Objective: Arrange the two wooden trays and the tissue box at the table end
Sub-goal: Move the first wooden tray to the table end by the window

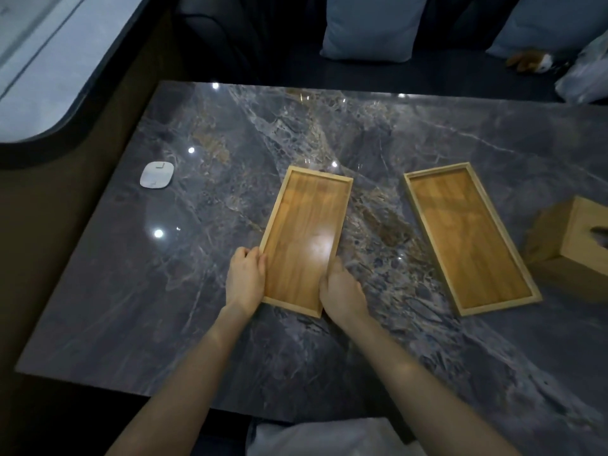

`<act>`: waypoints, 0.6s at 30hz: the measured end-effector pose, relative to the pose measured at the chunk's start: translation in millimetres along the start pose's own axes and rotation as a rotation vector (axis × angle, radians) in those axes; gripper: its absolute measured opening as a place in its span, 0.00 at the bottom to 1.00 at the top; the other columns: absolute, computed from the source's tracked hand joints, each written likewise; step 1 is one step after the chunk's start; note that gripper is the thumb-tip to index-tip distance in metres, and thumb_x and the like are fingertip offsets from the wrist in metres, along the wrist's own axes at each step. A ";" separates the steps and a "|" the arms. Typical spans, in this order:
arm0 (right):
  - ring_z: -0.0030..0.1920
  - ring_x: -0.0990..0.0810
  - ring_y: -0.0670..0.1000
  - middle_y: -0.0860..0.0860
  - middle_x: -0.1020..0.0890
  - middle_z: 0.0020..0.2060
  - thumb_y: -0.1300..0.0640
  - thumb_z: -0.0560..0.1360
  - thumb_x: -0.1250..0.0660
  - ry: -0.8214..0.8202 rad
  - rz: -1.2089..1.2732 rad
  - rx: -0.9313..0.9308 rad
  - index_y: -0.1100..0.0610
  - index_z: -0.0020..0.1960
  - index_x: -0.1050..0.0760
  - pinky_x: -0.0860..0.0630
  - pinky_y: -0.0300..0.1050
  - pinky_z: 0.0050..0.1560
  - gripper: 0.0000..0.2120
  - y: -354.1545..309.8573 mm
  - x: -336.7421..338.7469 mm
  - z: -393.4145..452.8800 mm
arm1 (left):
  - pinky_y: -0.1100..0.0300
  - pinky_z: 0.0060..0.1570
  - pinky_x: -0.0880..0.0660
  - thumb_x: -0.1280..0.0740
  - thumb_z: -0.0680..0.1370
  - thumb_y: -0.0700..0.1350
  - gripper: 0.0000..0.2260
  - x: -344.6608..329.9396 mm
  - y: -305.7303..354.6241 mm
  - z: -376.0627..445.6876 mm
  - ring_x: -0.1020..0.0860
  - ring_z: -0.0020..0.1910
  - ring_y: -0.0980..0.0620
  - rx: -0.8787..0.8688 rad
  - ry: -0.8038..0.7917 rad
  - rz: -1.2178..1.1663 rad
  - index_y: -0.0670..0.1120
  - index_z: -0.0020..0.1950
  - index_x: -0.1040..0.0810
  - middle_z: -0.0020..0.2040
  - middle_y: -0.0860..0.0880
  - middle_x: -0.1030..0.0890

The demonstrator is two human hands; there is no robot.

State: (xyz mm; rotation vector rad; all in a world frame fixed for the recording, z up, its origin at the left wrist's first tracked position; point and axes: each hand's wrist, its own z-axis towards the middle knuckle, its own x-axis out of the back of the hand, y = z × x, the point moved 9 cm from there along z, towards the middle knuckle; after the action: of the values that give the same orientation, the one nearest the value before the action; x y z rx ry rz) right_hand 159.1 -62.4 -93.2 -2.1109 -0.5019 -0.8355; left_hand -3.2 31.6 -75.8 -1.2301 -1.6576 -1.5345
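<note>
Two shallow rectangular wooden trays lie flat on the dark marble table [197, 307]. The left tray [307, 225] sits near the middle, tilted slightly clockwise. My left hand [246, 279] grips its left long rim near the front corner. On the opposite long rim, my right hand [340, 291] holds the tray near the front. The right tray [467, 235] lies apart to the right, angled the other way, untouched. A wooden tissue box [572, 235] stands at the far right edge of the view, partly cut off.
A small white rounded pad [157, 175] lies on the table at the left. Beyond the table's far edge is a dark sofa with pale cushions [371, 28]. A window [36, 60] is at the upper left. A plastic bag [589, 70] sits at the upper right.
</note>
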 end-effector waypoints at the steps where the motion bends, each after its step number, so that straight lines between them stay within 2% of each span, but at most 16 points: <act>1: 0.52 0.22 0.63 0.63 0.22 0.54 0.60 0.78 0.50 -0.004 0.005 0.006 0.65 0.67 0.42 0.26 0.54 0.49 0.19 -0.4 0.3 -0.3 | 0.56 0.50 0.30 0.43 0.80 0.43 0.13 1.2 0.0 -1.3 0.26 0.47 0.45 0.006 0.009 -0.026 0.37 0.54 0.23 0.51 0.40 0.25; 6: 0.54 0.22 0.62 0.65 0.23 0.57 0.63 0.77 0.51 -0.047 -0.052 0.021 0.66 0.71 0.48 0.26 0.54 0.50 0.23 -5.2 -1.5 -0.3 | 0.54 0.54 0.28 0.41 0.80 0.43 0.14 8.0 -5.6 -1.9 0.23 0.51 0.43 0.055 0.046 -0.096 0.37 0.58 0.22 0.55 0.39 0.22; 9: 0.54 0.23 0.63 0.64 0.25 0.58 0.59 0.77 0.49 -0.040 -0.029 0.030 0.64 0.67 0.41 0.26 0.55 0.50 0.19 -10.1 1.3 -1.8 | 0.53 0.56 0.28 0.41 0.79 0.42 0.14 14.9 -8.8 -1.5 0.22 0.53 0.42 0.047 0.066 -0.106 0.37 0.58 0.21 0.56 0.39 0.20; 12: 0.52 0.23 0.63 0.64 0.23 0.52 0.61 0.75 0.46 -0.003 0.073 0.053 0.64 0.60 0.35 0.26 0.54 0.48 0.15 -21.8 6.1 -7.5 | 0.51 0.55 0.26 0.40 0.79 0.40 0.13 26.2 -9.5 1.2 0.20 0.51 0.40 0.004 0.090 -0.146 0.36 0.55 0.20 0.53 0.38 0.18; 18: 0.46 0.22 0.54 0.58 0.20 0.49 0.62 0.75 0.43 0.032 0.277 0.096 0.62 0.58 0.30 0.28 0.42 0.43 0.12 -62.3 16.7 -23.9 | 0.53 0.46 0.31 0.41 0.78 0.41 0.14 66.9 -15.6 17.4 0.20 0.45 0.39 -0.120 0.102 -0.216 0.34 0.46 0.19 0.45 0.34 0.17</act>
State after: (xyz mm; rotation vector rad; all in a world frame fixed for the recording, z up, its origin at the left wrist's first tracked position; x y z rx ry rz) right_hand 124.6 -42.4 -37.1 -2.0175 -0.2199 -0.6716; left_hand -42.1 66.0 -27.7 -1.0393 -1.6972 -1.8196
